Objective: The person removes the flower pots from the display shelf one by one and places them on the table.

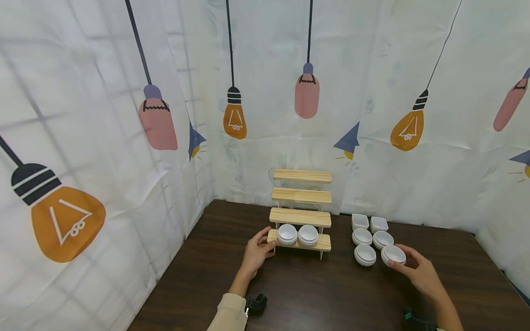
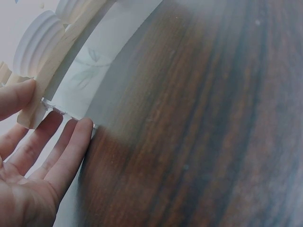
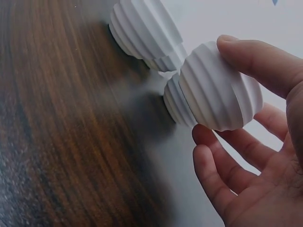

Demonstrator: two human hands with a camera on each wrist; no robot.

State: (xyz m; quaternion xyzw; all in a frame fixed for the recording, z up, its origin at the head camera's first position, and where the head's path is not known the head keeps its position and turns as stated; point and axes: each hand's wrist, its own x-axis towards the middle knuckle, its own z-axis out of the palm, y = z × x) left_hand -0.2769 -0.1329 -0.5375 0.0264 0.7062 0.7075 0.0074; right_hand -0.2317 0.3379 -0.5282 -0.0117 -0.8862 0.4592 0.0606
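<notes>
My left hand grips the left end of the lowest step of a wooden tiered stand. In the left wrist view the thumb lies on top of the step, with the fingers beneath it. Two round white bowls stand side by side on that step. My right hand holds another round white bowl between thumb and fingers. Ribs run around this bowl in the right wrist view, where it appears tilted. Whether its base touches the table cannot be told.
Beside the held bowl are several more round white bowls. Two squarish white bowls stand behind them. All rest on a dark wooden table. A white curtain with printed lamps hangs along the table's back and left edges.
</notes>
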